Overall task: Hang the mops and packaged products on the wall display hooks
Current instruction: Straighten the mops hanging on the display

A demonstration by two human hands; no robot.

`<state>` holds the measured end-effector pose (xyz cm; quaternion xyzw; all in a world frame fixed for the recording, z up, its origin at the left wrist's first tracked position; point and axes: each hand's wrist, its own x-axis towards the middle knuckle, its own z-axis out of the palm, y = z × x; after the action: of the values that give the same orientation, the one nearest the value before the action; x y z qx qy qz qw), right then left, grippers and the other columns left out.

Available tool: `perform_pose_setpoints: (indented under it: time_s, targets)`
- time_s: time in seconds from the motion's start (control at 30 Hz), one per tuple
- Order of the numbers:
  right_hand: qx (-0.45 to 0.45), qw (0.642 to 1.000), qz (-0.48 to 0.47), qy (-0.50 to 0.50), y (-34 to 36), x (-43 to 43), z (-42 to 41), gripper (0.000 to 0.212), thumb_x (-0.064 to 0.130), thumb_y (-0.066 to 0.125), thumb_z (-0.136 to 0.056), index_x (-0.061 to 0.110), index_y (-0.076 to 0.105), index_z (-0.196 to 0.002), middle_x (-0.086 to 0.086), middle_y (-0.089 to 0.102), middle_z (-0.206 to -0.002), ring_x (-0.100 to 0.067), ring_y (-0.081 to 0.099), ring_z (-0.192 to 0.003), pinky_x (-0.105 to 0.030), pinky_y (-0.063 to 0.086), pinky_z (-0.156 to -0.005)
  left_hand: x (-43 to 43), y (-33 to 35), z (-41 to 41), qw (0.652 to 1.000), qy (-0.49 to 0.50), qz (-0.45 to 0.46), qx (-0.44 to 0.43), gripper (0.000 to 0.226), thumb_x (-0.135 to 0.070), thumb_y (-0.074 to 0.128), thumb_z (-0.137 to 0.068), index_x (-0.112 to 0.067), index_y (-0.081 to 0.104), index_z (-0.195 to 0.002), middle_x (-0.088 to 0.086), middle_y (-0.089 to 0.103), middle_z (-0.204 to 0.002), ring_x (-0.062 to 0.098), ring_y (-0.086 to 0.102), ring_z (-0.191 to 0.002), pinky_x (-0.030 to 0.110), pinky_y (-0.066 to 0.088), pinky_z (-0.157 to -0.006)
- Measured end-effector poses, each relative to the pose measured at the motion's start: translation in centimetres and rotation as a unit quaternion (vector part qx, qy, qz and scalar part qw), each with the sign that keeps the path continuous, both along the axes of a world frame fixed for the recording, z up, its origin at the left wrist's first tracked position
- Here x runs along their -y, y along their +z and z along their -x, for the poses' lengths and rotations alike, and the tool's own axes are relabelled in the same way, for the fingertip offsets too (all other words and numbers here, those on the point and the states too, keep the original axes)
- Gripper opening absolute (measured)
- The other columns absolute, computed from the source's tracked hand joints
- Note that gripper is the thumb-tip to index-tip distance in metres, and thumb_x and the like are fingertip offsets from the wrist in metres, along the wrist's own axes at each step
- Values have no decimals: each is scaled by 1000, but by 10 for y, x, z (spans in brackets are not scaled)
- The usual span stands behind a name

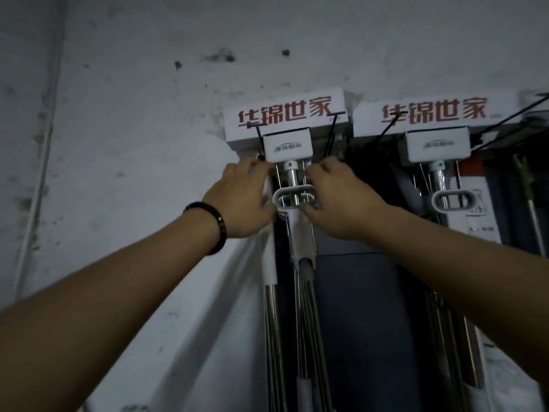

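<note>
A white mop (287,145) with a metal handle hangs head-up under a white sign with red lettering (284,115). Its white oval pull handle (294,198) sits on the shaft between my two hands. My left hand (242,197), with a dark bead bracelet on the wrist, grips the mop's left side by the rods and the oval handle. My right hand (335,197) holds the right side of the same oval handle. A second identical mop (436,145) hangs to the right under a matching sign (433,114). The hook itself is hidden.
A stained white wall (133,99) fills the left and top. A dark blue panel (356,307) lies behind the mops. Several metal poles (276,337) hang down below. Black cable ties (332,129) stick out from the signs. More packaged items (481,215) hang at right.
</note>
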<state>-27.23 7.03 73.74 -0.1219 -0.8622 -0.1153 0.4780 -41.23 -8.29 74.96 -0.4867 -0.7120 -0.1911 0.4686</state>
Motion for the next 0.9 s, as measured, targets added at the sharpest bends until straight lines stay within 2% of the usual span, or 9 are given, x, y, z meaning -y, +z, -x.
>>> perform_pose_setpoints:
  time_s: [0.13,0.3,0.43,0.53,0.6,0.67,0.73,0.83,0.9]
  targets:
    - [-21,999,-25,-42,26,-3,15,65,43,66,-95,12,43,-147,-16,41,-147,-35,40,-138,-51,52,-103,-9,30,18,999,35,22,-29,82,-45,66,-89,-31,26,-159,9,27,-163,38,30,-146,53,42,-114]
    - [-16,995,-70,-75,49,-7,34,75,45,67,-95,11,35,-154,-20,22,-165,-37,23,-153,-54,44,-114,-20,60,31,998,62,-13,17,93,-55,65,-86,-46,9,-159,14,-6,-171,40,0,-158,54,23,-125]
    - [-21,994,-66,-83,74,-13,54,88,52,64,-94,14,22,-162,-20,1,-173,-41,6,-159,-60,36,-120,-21,90,47,999,20,-21,18,90,-54,68,-85,-60,10,-153,18,10,-166,44,15,-154,56,27,-124]
    - [-34,994,-46,-94,86,-13,70,107,65,62,-90,18,3,-166,-19,-16,-173,-44,-10,-160,-70,27,-121,-29,95,56,993,-75,-70,61,94,-41,69,-94,-61,1,-155,13,0,-173,24,10,-157,43,15,-127]
    - [-35,995,-29,-90,89,-11,81,115,70,62,-89,19,-5,-167,-20,-25,-171,-45,-19,-158,-74,24,-119,-39,97,69,975,-120,-142,123,100,-50,70,-90,-53,-3,-157,10,-2,-174,30,-1,-159,50,8,-127]
    - [-34,995,-15,-88,89,-11,91,120,72,63,-88,19,-9,-167,-21,-29,-169,-46,-24,-157,-76,24,-118,-47,100,78,948,-152,-182,210,104,-67,69,-77,-48,6,-157,11,8,-172,38,2,-158,58,11,-127]
    - [-37,995,-10,-94,87,-14,101,121,68,65,-89,18,-13,-166,-23,-32,-167,-46,-28,-155,-76,25,-117,-54,99,78,938,-169,-179,244,93,-61,65,-78,-45,18,-156,10,19,-170,37,2,-158,55,15,-127]
    - [-58,994,-20,-92,83,-21,110,119,59,67,-90,18,-14,-166,-25,-33,-166,-47,-29,-154,-68,31,-119,-62,98,78,941,-193,-176,215,67,-42,57,-98,-42,25,-157,3,30,-167,36,-2,-158,49,14,-127]
    - [-66,994,-27,-84,83,-25,110,117,56,68,-91,16,-13,-166,-27,-32,-166,-48,-29,-154,-62,31,-123,-66,100,81,947,-193,-164,200,59,-44,53,-99,-44,31,-154,-2,41,-160,38,8,-157,52,17,-127]
